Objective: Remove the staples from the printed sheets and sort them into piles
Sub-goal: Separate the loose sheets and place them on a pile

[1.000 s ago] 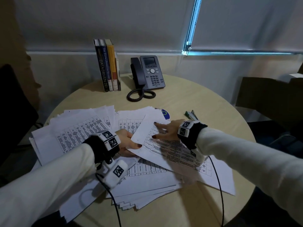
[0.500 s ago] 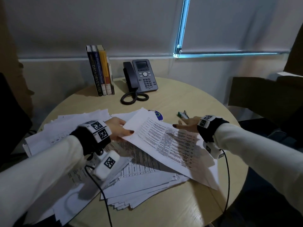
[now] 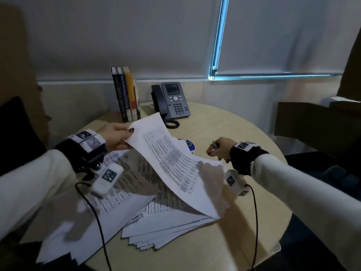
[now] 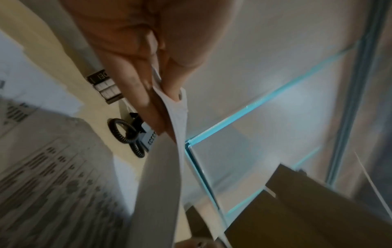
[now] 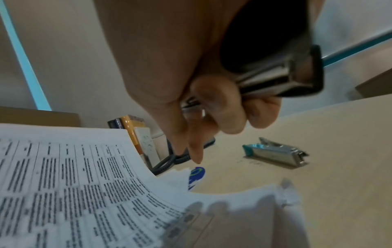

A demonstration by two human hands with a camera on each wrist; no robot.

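Note:
My left hand point(image 3: 127, 138) pinches the top corner of a printed set of sheets point(image 3: 172, 159) and holds that end raised off the table, while its far end droops onto the spread pile of papers point(image 3: 125, 194). In the left wrist view the fingers point(image 4: 135, 70) clamp the folded paper edge point(image 4: 169, 134). My right hand point(image 3: 214, 148) hovers right of the sheets, apart from them. The right wrist view shows this hand point(image 5: 212, 120) curled round a black and chrome staple remover point(image 5: 286, 75) above the printed page point(image 5: 84, 184).
On the round table point(image 3: 244, 202), books point(image 3: 127, 94) and a desk phone point(image 3: 172, 98) stand at the back. A blue-green disc point(image 3: 190, 145) peeks out by the papers. A teal and metal tool point(image 5: 275, 152) lies on the table. A cardboard box point(image 3: 312, 122) sits right.
My left hand has lifted the set's corner up and back. My right hand has left the page, moved right, and now holds the staple remover.

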